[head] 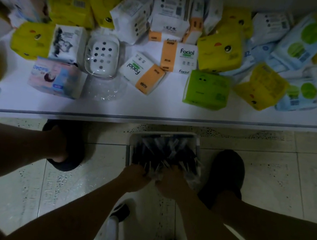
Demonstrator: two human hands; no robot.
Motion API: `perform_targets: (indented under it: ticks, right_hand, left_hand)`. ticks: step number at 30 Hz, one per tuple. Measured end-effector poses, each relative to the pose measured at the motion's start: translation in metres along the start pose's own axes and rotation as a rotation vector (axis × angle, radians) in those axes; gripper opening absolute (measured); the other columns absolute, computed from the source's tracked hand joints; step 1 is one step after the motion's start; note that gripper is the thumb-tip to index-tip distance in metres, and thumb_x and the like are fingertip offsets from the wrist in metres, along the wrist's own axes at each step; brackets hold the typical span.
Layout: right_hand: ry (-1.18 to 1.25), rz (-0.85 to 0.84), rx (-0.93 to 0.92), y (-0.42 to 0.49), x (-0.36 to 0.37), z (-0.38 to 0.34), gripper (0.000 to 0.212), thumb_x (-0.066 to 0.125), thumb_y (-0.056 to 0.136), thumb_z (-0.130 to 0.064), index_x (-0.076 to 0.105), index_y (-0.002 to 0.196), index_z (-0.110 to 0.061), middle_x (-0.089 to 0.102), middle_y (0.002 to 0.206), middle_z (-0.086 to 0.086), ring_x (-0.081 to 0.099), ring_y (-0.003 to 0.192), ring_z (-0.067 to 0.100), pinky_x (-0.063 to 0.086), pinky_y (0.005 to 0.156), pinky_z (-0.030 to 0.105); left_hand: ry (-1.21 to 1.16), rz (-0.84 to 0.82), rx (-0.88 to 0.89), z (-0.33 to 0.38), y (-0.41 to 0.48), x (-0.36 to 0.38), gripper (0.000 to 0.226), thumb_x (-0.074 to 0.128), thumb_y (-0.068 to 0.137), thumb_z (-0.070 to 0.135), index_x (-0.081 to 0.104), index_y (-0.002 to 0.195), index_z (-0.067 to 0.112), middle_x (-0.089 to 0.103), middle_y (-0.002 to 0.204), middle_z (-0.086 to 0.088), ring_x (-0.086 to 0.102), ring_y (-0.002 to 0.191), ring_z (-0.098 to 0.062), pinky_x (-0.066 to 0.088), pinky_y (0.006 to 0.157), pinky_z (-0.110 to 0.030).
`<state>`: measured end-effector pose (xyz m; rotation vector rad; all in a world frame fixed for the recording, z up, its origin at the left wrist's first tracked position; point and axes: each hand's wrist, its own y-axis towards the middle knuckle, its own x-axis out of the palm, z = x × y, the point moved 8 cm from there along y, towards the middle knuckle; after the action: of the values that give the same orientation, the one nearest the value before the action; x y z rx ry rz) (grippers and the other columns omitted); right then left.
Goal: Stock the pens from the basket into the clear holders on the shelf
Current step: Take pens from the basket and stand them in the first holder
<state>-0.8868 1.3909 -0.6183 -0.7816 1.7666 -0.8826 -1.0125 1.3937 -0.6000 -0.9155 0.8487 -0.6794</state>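
Observation:
A white basket [132, 136] stands on the tiled floor between my feet, just below the shelf edge. It is full of dark pens [166, 152], several in clear sleeves. My left hand [134, 176] and my right hand [172, 181] reach down side by side into the near end of the basket. Both have fingers curled around a bunch of pens. The fingertips are hidden among the pens. No clear holders show in this dim view.
A white shelf [155, 111] runs across the top, crowded with tissue packs in yellow, green, orange and blue. A white perforated soap dish [102, 57] in plastic wrap lies left of centre. My dark slippers [226, 172] flank the basket. A white stool frame [113, 231] sits below.

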Motion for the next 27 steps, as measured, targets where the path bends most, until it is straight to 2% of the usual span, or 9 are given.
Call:
perform_targets:
  ticks: [3,7,11,14,16,18,22,25,27]
  right_hand:
    - [-0.016,-0.028,0.012,0.002,0.005,-0.001,0.049,0.051,0.093,-0.026,0.042,0.139,-0.011,0.036,0.143,0.015,0.037,0.131,0.036,0.036,0.106,0.043]
    - [-0.074,-0.031,0.019,0.004,0.008,-0.003,0.05,0.042,0.097,-0.028,0.035,0.143,-0.011,0.037,0.142,0.016,0.035,0.131,0.036,0.032,0.111,0.044]
    - [-0.1,0.053,-0.008,0.0,-0.01,-0.005,0.031,0.044,0.098,-0.021,0.055,0.125,-0.009,0.052,0.128,0.012,0.051,0.117,0.031,0.044,0.099,0.039]
    - [-0.114,0.086,-0.038,-0.007,-0.024,-0.011,0.026,0.047,0.098,-0.019,0.06,0.118,-0.009,0.06,0.119,0.011,0.056,0.113,0.029,0.048,0.093,0.037]
    - [-0.092,0.089,-0.033,-0.015,-0.032,-0.013,0.02,0.047,0.097,-0.017,0.065,0.099,-0.007,0.061,0.096,0.011,0.06,0.102,0.029,0.044,0.076,0.031]
    - [-0.04,0.124,-0.026,-0.024,-0.044,-0.014,0.021,0.048,0.096,-0.018,0.064,0.088,-0.007,0.055,0.079,0.007,0.062,0.09,0.028,0.041,0.068,0.029]
    - [0.186,0.333,-0.043,-0.054,-0.076,-0.018,0.019,0.061,0.091,-0.032,0.056,0.082,-0.016,0.055,0.073,0.0,0.057,0.072,0.019,0.037,0.056,0.025]
    - [0.403,0.515,-0.08,-0.081,-0.099,-0.018,0.032,0.068,0.087,-0.026,0.043,0.069,-0.021,0.046,0.067,-0.002,0.046,0.065,0.015,0.036,0.06,0.027]
    - [0.569,0.61,-0.119,-0.099,-0.111,-0.019,0.04,0.068,0.088,-0.021,0.036,0.063,-0.02,0.04,0.06,-0.001,0.042,0.057,0.015,0.037,0.057,0.029]
  left_hand:
    - [-0.115,0.145,-0.042,-0.008,-0.004,-0.011,0.024,0.052,0.095,0.022,0.065,0.085,0.005,0.053,0.067,-0.002,0.05,0.059,-0.012,0.042,0.057,-0.021]
    - [-0.18,0.276,-0.039,-0.01,-0.013,-0.031,0.025,0.058,0.092,0.023,0.053,0.069,0.017,0.058,0.07,-0.005,0.061,0.067,-0.02,0.054,0.065,-0.029]
    - [-0.222,0.41,-0.027,-0.009,-0.025,-0.055,0.013,0.058,0.091,0.02,0.056,0.099,0.009,0.061,0.084,-0.003,0.062,0.072,-0.016,0.051,0.057,-0.02]
    - [-0.248,0.409,-0.024,-0.009,-0.031,-0.064,0.023,0.053,0.094,0.02,0.05,0.113,0.008,0.063,0.098,-0.009,0.065,0.087,-0.024,0.055,0.072,-0.03]
    - [-0.231,0.375,-0.025,-0.003,-0.038,-0.067,0.023,0.048,0.097,0.02,0.051,0.116,0.007,0.064,0.105,-0.013,0.064,0.093,-0.027,0.056,0.082,-0.037]
    - [-0.231,0.342,-0.01,0.003,-0.045,-0.069,0.024,0.044,0.099,0.019,0.052,0.116,0.005,0.064,0.106,-0.015,0.064,0.093,-0.028,0.056,0.083,-0.04]
    - [-0.226,0.31,0.037,0.02,-0.069,-0.078,0.026,0.041,0.099,0.011,0.055,0.117,0.0,0.063,0.107,-0.02,0.06,0.086,-0.025,0.054,0.079,-0.036]
    - [-0.324,0.306,0.094,0.033,-0.092,-0.088,0.027,0.042,0.096,0.005,0.054,0.121,0.003,0.063,0.103,-0.014,0.058,0.073,-0.018,0.053,0.059,-0.028]
    - [-0.383,0.32,0.138,0.039,-0.107,-0.096,0.025,0.045,0.095,0.006,0.054,0.118,0.011,0.062,0.102,-0.01,0.059,0.075,-0.017,0.048,0.054,-0.022]
